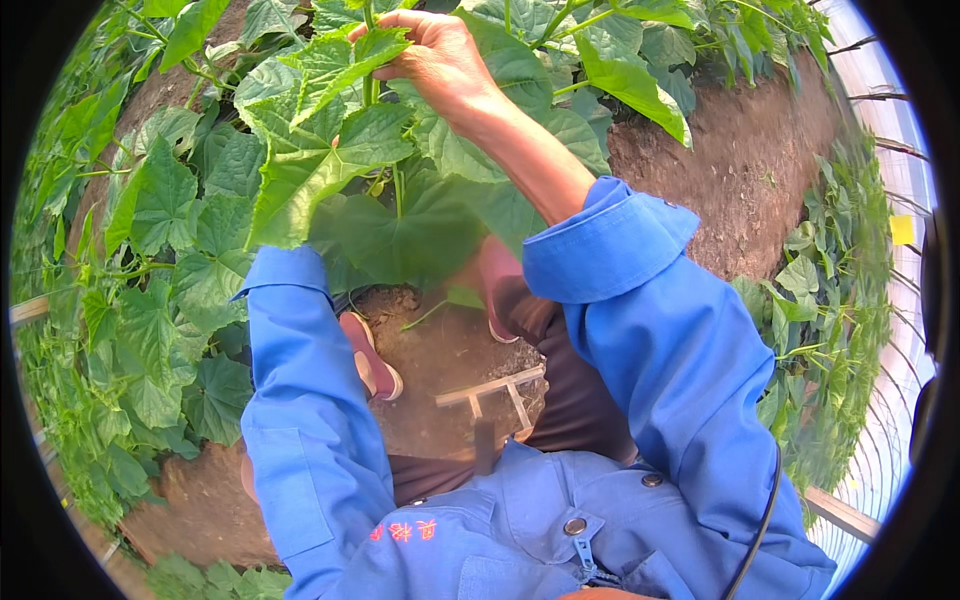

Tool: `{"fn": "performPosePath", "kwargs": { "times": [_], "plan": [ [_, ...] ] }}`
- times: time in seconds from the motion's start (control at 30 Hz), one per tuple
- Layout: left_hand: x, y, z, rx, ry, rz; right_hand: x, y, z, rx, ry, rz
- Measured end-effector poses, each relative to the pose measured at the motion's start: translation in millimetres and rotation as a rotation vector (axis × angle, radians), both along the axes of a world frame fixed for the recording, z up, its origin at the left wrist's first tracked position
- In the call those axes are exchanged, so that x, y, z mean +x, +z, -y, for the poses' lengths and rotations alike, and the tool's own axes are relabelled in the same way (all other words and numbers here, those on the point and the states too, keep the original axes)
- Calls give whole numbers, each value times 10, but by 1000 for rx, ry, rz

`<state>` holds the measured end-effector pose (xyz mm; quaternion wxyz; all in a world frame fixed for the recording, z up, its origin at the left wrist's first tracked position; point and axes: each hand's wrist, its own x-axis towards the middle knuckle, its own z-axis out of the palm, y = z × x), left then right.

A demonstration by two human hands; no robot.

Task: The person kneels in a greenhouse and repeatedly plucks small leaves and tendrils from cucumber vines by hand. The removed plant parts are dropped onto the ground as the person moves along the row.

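Near the top of the head view, my right hand (439,64) has its thumb and fingers closed at the upper stem of a cucumber vine (368,86). A leaf edge covers part of the grip, so whether the fingers pinch the stem itself or a leaf stalk does not show. Broad green leaves (300,199) hide nearly all of my left hand (335,140); just a small bit of what looks like a fingertip pokes through beside the vine. The left cuff ends right below these leaves.
Dense cucumber plants (157,195) line the left side, with more foliage (802,285) at right. Bare soil (720,165) lies between rows. Below me are my shoes (367,356) and a pale frame (491,386). Greenhouse film with ribs and a yellow card (901,229) borders the right.
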<state>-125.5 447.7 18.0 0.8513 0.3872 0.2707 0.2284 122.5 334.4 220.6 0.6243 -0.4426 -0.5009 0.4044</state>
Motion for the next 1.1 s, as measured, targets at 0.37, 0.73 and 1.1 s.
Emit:
{"fn": "performPosePath", "kwargs": {
  "times": [0.37,0.73,1.1],
  "plan": [
    [-85,18,135,-9,414,-31,-290,83,35,-60,-44,165],
    [411,541,1155,581,480,-522,-462,123,-16,-87,-91,125],
    [974,565,1073,-58,606,353,-561,199,37,-51,-68,155]
  ]
}}
